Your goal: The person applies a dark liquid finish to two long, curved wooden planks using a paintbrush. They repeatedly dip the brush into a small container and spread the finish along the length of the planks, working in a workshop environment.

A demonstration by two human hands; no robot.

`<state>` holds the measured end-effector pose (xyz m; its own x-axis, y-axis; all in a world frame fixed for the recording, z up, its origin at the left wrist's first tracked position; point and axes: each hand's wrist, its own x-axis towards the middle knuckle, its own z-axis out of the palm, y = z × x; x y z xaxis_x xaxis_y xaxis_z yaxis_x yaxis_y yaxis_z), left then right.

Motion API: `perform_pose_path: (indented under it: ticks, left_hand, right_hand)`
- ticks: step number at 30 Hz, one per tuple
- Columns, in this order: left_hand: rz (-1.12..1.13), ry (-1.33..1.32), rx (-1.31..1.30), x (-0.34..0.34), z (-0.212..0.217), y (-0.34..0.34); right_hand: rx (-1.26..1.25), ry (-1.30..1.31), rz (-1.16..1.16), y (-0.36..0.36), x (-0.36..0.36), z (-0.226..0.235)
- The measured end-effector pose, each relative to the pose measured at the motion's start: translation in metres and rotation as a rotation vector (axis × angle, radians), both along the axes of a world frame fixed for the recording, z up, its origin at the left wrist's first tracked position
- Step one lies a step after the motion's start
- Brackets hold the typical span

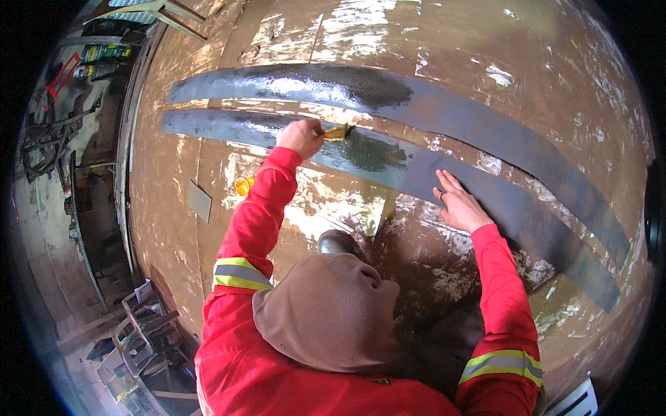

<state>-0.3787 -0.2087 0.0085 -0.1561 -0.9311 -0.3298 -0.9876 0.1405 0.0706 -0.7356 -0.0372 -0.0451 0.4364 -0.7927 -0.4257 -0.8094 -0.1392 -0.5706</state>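
Note:
Two long, curved dark-grey strips lie side by side across the brown work surface. On the nearer strip (409, 163), my left hand (302, 139) grips a paintbrush (336, 133), its head over a dark, wet-looking patch. My right hand (459, 204) rests on the same strip, farther right, two fingers stretched out and the others partly curled, holding nothing. The farther strip (451, 111) has a glossy dark coat on its left part and is duller grey on its right. Both forearms wear red sleeves with reflective bands.
An orange cup-like container (244, 186) sits left of my left forearm. Beside it lies a small grey plate (200, 201). A rounded metallic object (335, 242) is between my arms. Pale patches mark the brown surface (166, 229). Beyond its left edge are a red-framed tool (64, 76) and clutter.

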Motion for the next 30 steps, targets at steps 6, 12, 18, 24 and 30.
perform_pose_path:
  ticks: [6, 12, 18, 24, 30]
  left_hand:
    - [0.033, -0.432, -0.146, 0.055, 0.003, -0.044]
    - [-0.200, -0.330, -0.023, -0.033, -0.025, 0.006]
    - [-0.333, 0.098, 0.056, -0.131, 0.002, 0.041]
    - [-0.207, -0.412, -0.069, -0.057, -0.005, -0.004]
    - [-0.378, -0.359, -0.014, -0.096, -0.002, 0.006]
  right_hand:
    - [0.011, -0.007, -0.013, -0.001, 0.001, -0.001]
    - [-0.032, -0.017, 0.003, 0.000, 0.002, -0.002]
    - [-0.165, -0.033, -0.018, 0.009, -0.003, -0.012]
    - [-0.132, -0.028, -0.032, 0.010, 0.001, -0.011]
    - [-0.131, -0.020, -0.023, 0.010, 0.000, -0.010]
